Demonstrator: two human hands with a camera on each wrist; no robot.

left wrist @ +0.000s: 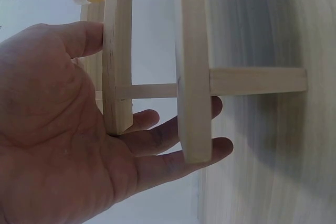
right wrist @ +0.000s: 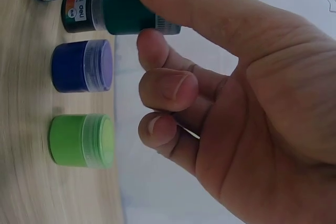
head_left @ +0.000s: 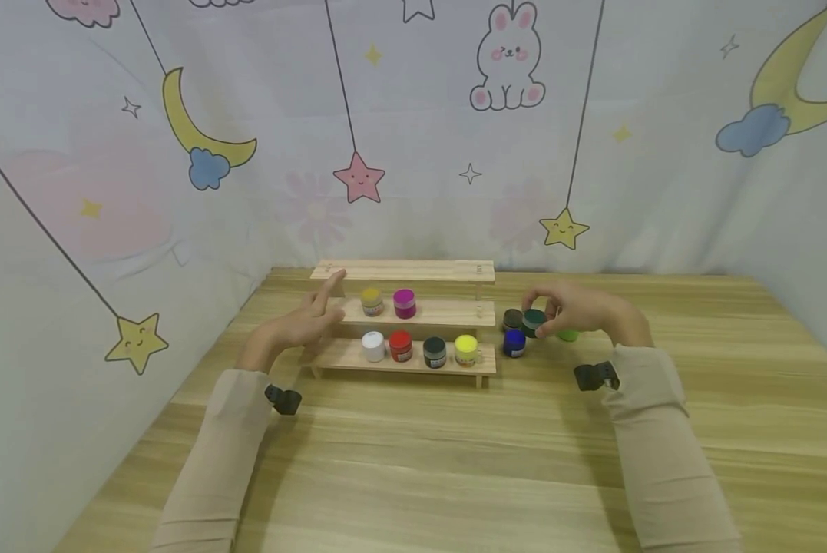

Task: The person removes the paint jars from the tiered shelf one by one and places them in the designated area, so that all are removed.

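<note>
My right hand (head_left: 570, 309) pinches a dark green paint jar (head_left: 534, 322) between thumb and fingers, off the table, at the right of the wooden rack (head_left: 402, 313). In the right wrist view the green jar (right wrist: 125, 4) is partly behind the thumb. My left hand (head_left: 299, 324) grips the rack's left end; in the left wrist view the thumb presses on a shelf (left wrist: 118, 51) and the fingers reach past its other side. A yellow jar (head_left: 372, 302) and a magenta jar (head_left: 405, 304) stand on the middle shelf. White, red, black and bright yellow jars (head_left: 466, 350) line the bottom shelf.
Around the right hand, a dark-lidded jar (head_left: 512, 320), a blue jar (head_left: 514, 343) and a light green jar (right wrist: 81, 140) stand on the wooden table (head_left: 413, 461). Another dark blue jar (right wrist: 81, 66) shows in the right wrist view. A printed curtain (head_left: 427, 153) hangs behind.
</note>
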